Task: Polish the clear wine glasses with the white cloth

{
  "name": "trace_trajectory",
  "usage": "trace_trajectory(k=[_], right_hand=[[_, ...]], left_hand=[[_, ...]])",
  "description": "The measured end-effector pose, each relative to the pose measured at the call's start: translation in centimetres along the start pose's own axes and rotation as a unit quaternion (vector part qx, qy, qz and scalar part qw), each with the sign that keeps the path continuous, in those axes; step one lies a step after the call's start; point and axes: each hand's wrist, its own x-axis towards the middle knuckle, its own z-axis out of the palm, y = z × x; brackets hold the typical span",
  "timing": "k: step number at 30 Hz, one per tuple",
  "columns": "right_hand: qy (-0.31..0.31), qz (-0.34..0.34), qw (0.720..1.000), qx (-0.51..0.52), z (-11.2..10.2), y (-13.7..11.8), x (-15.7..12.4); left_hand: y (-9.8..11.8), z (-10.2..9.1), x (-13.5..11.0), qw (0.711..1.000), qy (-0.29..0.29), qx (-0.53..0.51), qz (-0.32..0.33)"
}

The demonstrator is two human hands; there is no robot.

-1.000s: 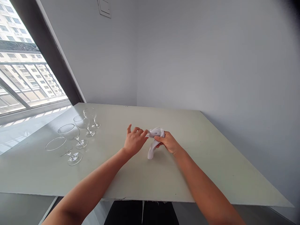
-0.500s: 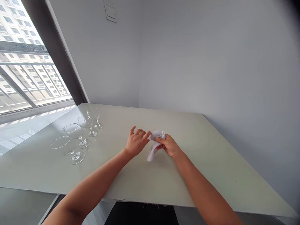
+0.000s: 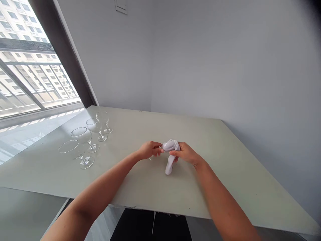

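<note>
My right hand (image 3: 184,153) is closed on a white cloth (image 3: 171,146), which wraps over the bowl of a stemmed glass; one end of the cloth hangs down below my fingers. To the left of it, my left hand (image 3: 151,150) pinches the glass near its stem. Only a thin curve of the glass's foot (image 3: 150,158) shows under that hand, and the cloth and fingers hide most of the rest. Both hands are just above the pale table (image 3: 200,180), close together near its middle.
Several clear stemmed glasses (image 3: 93,148) stand upright in a slanting row on the left of the table. A grey wall (image 3: 190,67) rises behind, and a window (image 3: 32,63) with railings is at the far left. The table's front edge (image 3: 135,206) runs near my body.
My left hand's raised, spread fingers have closed into a pinch on the glass. The cloth now covers the bowl more fully. The view has tilted slightly downward.
</note>
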Motion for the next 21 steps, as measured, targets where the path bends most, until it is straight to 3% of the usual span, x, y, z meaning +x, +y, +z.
trace_trajectory(k=[2, 4, 6, 8, 12, 15, 18, 21], right_hand=[[0.063, 0.002, 0.997, 0.044, 0.2, 0.5, 0.5], [0.112, 0.014, 0.987, 0.111, 0.8, 1.0, 1.1], [0.123, 0.02, 0.979, 0.162, 1.4, 1.2, 1.5], [0.101, 0.007, 0.982, 0.161, 1.7, 1.2, 1.5], [0.04, -0.008, 0.999, 0.03, 1.0, 0.8, 1.0], [0.013, -0.013, 0.998, -0.059, -0.1, 0.5, 0.4], [-0.017, -0.024, 0.996, -0.09, -0.8, 0.0, -0.3], [-0.012, -0.032, 0.996, -0.078, -1.0, -0.4, -0.6]], left_hand=[[0.4, 0.2, 0.0, 0.991, 0.09, 0.093, 0.021], [0.7, 0.3, 0.0, 0.955, 0.19, 0.221, 0.056], [0.6, 0.3, 0.0, 0.92, 0.228, 0.308, 0.08], [0.3, 0.1, 0.0, 0.916, 0.225, 0.324, 0.079], [-0.1, -0.5, -0.1, 0.97, 0.165, 0.176, 0.042], [0.2, -1.1, -0.3, 0.998, 0.049, -0.038, -0.01], [0.5, -1.9, -0.5, 0.975, -0.067, -0.21, -0.02], [0.4, -2.8, -0.6, 0.951, -0.114, -0.287, 0.0]])
